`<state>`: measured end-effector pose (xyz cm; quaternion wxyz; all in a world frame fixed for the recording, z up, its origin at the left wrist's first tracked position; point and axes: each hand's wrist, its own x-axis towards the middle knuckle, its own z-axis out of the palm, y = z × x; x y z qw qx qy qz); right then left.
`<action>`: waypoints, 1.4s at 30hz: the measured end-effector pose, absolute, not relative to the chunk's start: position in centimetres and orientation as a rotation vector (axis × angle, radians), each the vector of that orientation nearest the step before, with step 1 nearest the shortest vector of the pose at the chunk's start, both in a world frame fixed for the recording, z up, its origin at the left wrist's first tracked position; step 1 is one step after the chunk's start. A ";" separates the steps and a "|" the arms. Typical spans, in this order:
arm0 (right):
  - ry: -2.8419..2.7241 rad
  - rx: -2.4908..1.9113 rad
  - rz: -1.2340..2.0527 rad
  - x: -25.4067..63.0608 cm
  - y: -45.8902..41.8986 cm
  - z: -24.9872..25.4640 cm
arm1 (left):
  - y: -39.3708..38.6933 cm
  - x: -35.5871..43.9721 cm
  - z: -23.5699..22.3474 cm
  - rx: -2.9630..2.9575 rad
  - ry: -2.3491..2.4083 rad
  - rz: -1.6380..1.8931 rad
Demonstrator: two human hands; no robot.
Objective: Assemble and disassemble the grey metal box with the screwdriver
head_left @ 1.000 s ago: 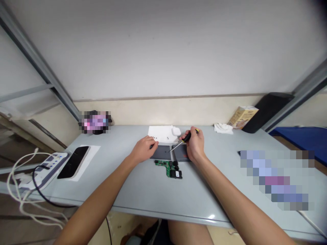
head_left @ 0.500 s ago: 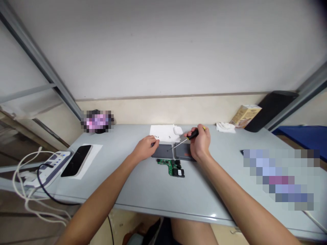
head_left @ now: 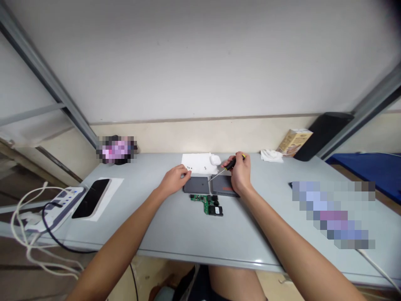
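Note:
My right hand (head_left: 240, 174) is closed around the black and yellow handle of a screwdriver (head_left: 231, 163). Its thin shaft slants down to the left, with the tip over the right side of a dark grey casing panel (head_left: 196, 187). A small dark spot, a screw or a hole, shows on that panel. At the panel's upper left corner, my left hand (head_left: 174, 179) has its fingers closed on the edge. A second dark grey casing part (head_left: 222, 185) with red marking lies beneath my right wrist. Nearer to me is a green circuit board (head_left: 206, 203).
Behind the panel, white paper (head_left: 196, 162) carries several tiny dark screws and a white rounded case (head_left: 215, 160). A phone (head_left: 92, 198) and a power strip (head_left: 58, 207) sit at left. A crumpled tissue (head_left: 271, 156) and a carton (head_left: 294, 142) stand back right.
The screwdriver tip moved slightly right and away from the dark spot on the panel. More of the panel's left end shows beside my left fingers. The view shifted a little.

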<state>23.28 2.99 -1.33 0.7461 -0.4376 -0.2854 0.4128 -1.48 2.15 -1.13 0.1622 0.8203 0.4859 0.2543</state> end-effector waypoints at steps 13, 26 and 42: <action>-0.645 -0.930 0.723 23.5 2.9 -1.3 | 2.6 -1.9 -1.3 2.310 1.386 0.713; -0.743 -0.848 0.346 24.0 0.1 3.0 | 2.3 -1.9 -0.9 2.355 1.410 0.773; -1.966 -1.874 0.246 25.3 -0.2 0.1 | 2.1 -3.2 1.3 2.347 1.680 0.673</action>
